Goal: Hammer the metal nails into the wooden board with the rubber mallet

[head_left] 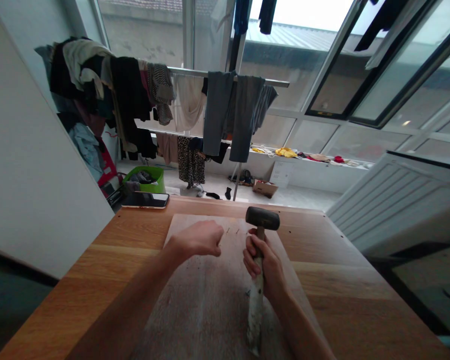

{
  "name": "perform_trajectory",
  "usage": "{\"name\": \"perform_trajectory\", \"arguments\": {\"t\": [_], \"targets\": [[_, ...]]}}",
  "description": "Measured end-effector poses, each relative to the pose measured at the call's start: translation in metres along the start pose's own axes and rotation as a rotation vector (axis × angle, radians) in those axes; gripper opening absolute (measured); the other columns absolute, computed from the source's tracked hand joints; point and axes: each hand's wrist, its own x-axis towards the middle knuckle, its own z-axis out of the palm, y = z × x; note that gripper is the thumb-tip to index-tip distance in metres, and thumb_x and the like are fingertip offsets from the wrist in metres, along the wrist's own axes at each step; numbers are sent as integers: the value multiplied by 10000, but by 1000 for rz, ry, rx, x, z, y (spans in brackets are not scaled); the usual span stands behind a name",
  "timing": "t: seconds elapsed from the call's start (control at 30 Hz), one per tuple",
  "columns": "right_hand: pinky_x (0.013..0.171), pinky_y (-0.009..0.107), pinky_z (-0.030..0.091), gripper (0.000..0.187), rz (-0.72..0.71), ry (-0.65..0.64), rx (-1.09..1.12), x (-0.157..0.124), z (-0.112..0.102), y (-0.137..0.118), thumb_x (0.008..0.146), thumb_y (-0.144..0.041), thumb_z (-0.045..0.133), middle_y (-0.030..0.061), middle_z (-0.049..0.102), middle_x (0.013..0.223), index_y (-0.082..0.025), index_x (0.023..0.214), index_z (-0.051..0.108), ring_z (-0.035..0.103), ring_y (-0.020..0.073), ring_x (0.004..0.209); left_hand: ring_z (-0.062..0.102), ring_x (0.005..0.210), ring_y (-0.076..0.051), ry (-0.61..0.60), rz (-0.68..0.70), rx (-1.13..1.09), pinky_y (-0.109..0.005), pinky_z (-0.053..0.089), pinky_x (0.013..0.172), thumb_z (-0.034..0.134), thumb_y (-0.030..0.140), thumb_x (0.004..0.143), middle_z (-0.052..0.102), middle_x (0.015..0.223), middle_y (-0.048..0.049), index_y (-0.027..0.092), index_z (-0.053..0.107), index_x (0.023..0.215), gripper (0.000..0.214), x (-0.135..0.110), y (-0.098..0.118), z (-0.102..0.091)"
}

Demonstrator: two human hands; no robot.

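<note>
My right hand point(264, 262) is wrapped round the pale wooden handle of a mallet point(262, 218), whose black head is raised just above a worn wooden board point(210, 300). My left hand point(199, 239) rests on the board with its fingers curled in a pinch; whatever it holds is too small to make out. A few small nails point(232, 231) stand in the board between the two hands, just left of the mallet head.
The board lies on a wooden table point(341, 280). A black phone point(145, 200) lies at the table's far left corner. Beyond it stand a rack of hanging clothes point(225, 110), a green basket point(146, 180), windows and a white radiator point(397, 200).
</note>
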Motion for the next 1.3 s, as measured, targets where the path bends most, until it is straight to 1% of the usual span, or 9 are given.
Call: {"name": "perform_trajectory", "arguments": {"t": [0.17,0.33,0.4,0.5,0.57,0.67,0.83,1.1,1.3], "targets": [[272,162,291,368,84,-19,-256,0,-2,-5,877,-590,584,-135,406,532,-238,883,477,319,41,284,561,647,-146,123,-129,-104,-247,344,551,618,107,715,651,707,-17,162,675,751,88,1,-51,-7],[291,189,254,328,158,-136,-822,-6,-1,-11,910,-550,524,-117,440,492,-239,824,470,382,69,278,574,672,-138,150,-89,-229,-226,366,589,604,88,738,653,713,-12,144,698,776,116,6,-59,2],[328,221,281,271,122,-180,-1042,-10,1,-6,959,-486,457,-93,482,494,-239,856,497,421,96,294,582,673,-141,152,-53,-253,-222,368,587,615,92,736,656,711,-12,142,713,796,125,9,-59,7],[507,263,393,206,-5,-227,-1267,-15,4,4,994,-356,408,20,660,683,-220,920,544,639,169,544,586,672,-143,165,3,-242,-223,378,601,610,75,723,666,716,-17,137,725,794,149,15,-62,15],[622,283,411,190,-28,-243,-1365,-15,6,9,998,-294,389,79,709,809,-207,946,550,701,216,742,584,671,-142,188,26,-228,-223,384,614,601,70,721,672,718,-19,137,728,784,157,19,-64,19],[659,295,394,196,-1,-241,-1437,-15,7,10,1002,-248,356,95,717,835,-195,970,541,704,235,793,581,663,-141,208,24,-222,-221,388,617,595,71,723,674,716,-22,135,728,781,159,21,-64,22],[657,292,383,214,-116,-262,-1520,-16,4,11,995,-237,368,110,718,904,-195,936,569,683,231,778,589,667,-142,194,17,-256,-219,395,618,590,76,728,679,725,-29,127,723,780,151,22,-62,25],[662,280,396,260,-73,-256,-1460,-15,-1,16,1016,-287,354,81,707,817,-195,973,594,682,227,778,590,670,-146,202,26,-566,-225,437,622,642,210,735,661,716,-18,119,707,865,171,29,-80,40],[711,292,429,274,-116,-198,-1424,-13,-9,21,999,-351,388,93,721,890,-218,971,626,678,246,839,591,676,-144,195,12,-652,-227,440,628,649,258,723,668,729,-17,126,719,818,177,29,-90,43]]}}
